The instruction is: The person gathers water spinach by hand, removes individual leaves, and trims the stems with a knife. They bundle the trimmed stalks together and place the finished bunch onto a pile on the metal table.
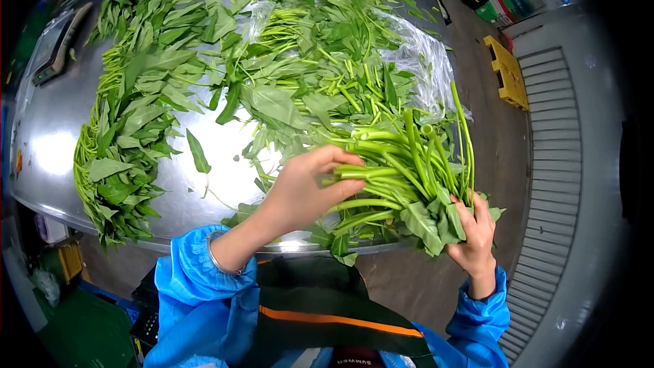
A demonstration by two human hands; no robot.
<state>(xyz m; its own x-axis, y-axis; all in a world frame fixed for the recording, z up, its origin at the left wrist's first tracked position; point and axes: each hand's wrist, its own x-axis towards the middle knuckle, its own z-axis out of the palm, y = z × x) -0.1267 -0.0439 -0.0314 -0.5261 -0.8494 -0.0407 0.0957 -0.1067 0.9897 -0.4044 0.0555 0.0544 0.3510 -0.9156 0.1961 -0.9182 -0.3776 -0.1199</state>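
A bunch of water spinach (398, 157), with thick pale green stems and broad leaves, is held over the front right part of the metal table. My right hand (475, 235) is wrapped round its leafy end. At the cut stem ends, the thumb and fingers of my left hand (310, 184) close round several stems that point left. Other stems in the bunch stand up and spread apart. A loose heap of water spinach (286, 99) lies just beyond my hands, and its edge against the held bunch is hard to make out.
Along the left of the metal table (58, 153) runs a long row of water spinach (129, 143). A scale (61, 44) sits at the far left. Clear plastic film (419, 61) lies at the right edge. On the floor to the right is a yellow pallet (505, 73).
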